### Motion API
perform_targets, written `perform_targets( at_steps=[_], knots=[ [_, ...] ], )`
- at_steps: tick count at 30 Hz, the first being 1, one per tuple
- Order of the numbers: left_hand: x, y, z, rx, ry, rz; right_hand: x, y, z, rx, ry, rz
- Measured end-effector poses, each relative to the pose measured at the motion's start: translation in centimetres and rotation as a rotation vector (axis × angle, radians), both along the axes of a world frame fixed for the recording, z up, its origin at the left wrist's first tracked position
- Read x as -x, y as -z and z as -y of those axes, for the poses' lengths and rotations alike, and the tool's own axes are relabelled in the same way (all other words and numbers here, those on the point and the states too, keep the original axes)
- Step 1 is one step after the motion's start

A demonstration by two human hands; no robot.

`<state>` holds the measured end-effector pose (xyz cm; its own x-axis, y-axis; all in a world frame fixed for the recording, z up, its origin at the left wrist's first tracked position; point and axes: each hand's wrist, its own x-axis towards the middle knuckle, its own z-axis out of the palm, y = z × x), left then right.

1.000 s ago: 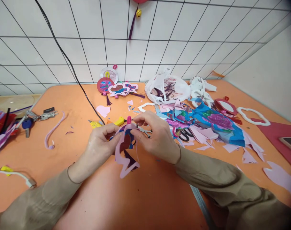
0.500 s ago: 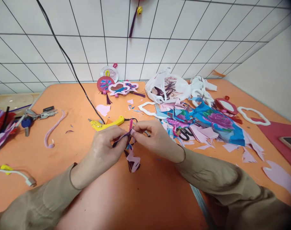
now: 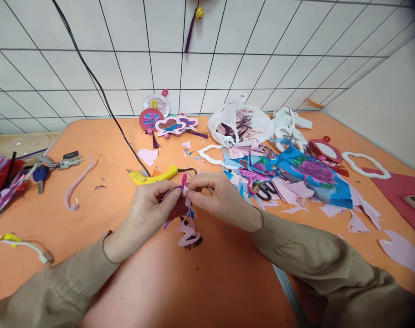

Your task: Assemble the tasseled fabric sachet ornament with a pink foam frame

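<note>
Near the middle of the table, my left hand [image 3: 144, 212] pinches the edge of a dark red and purple craft ornament [image 3: 178, 208]. A bright pink loop [image 3: 184, 179] sticks up from its top, between my fingertips. My right hand [image 3: 222, 200] is closed, thumb and forefinger pressing a narrow pink paper strip [image 3: 187, 237] against the ornament's edge beside the loop. The strip's wavy free end dangles below, in front of a dark tassel. Just beyond my left hand lies a yellow glue gun [image 3: 154, 176]. My fingers cover part of the ornament.
Finished tasselled ornaments [image 3: 169, 126] lie by the tiled wall. A white plastic bag [image 3: 258, 125], blue floral fabric [image 3: 316, 177], pink scraps and black-handled scissors [image 3: 265, 191] crowd the right. Keys [image 3: 62, 163], a pink pipe cleaner [image 3: 70, 191] and a white cable [image 3: 39, 255] lie left. A black cord [image 3: 101, 93] crosses the wall.
The ornament has turned in my hands, so more of its dark red face shows. The strip's dangling end has shifted slightly, and both hands still grip.
</note>
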<state>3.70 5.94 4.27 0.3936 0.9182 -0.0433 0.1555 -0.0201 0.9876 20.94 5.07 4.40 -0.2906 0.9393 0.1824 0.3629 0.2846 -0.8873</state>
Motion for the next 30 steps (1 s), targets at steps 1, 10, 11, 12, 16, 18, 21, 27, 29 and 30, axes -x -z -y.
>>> perform_targets(
  at_steps=[1,10,11,12,16,18,21,27,29,30],
  knots=[
    [-0.01,-0.05,-0.07,0.007,-0.011,0.006,-0.07,-0.06,-0.09,0.029,-0.017,-0.014],
    [0.08,-0.37,-0.41,0.174,-0.02,0.039,-0.33,0.24,-0.65,0.128,-0.072,-0.13],
    [0.06,-0.38,-0.47,0.193,-0.015,0.052,-0.36,0.24,-0.69,0.133,-0.079,-0.134],
    [0.03,-0.38,-0.51,0.202,-0.016,0.057,-0.4,0.21,-0.71,0.129,-0.085,-0.132],
    [-0.11,-0.22,-0.45,0.112,-0.039,0.006,-0.48,-0.04,-0.65,0.08,-0.09,-0.088],
    [-0.08,0.03,-0.27,-0.006,-0.024,-0.051,-0.44,-0.12,-0.54,0.077,-0.07,-0.046],
    [0.05,0.46,-0.01,-0.185,-0.006,-0.128,-0.38,-0.01,-0.5,0.048,-0.019,0.028],
    [-0.14,0.41,-0.16,0.041,-0.044,-0.018,-0.43,0.47,-0.93,0.178,-0.063,-0.163],
    [-0.16,0.35,-0.33,0.15,-0.055,0.062,-0.43,0.49,-1.03,0.231,-0.063,-0.234],
    [-0.13,0.36,-0.41,0.191,-0.053,0.099,-0.42,0.48,-1.06,0.247,-0.063,-0.26]
  ],
)
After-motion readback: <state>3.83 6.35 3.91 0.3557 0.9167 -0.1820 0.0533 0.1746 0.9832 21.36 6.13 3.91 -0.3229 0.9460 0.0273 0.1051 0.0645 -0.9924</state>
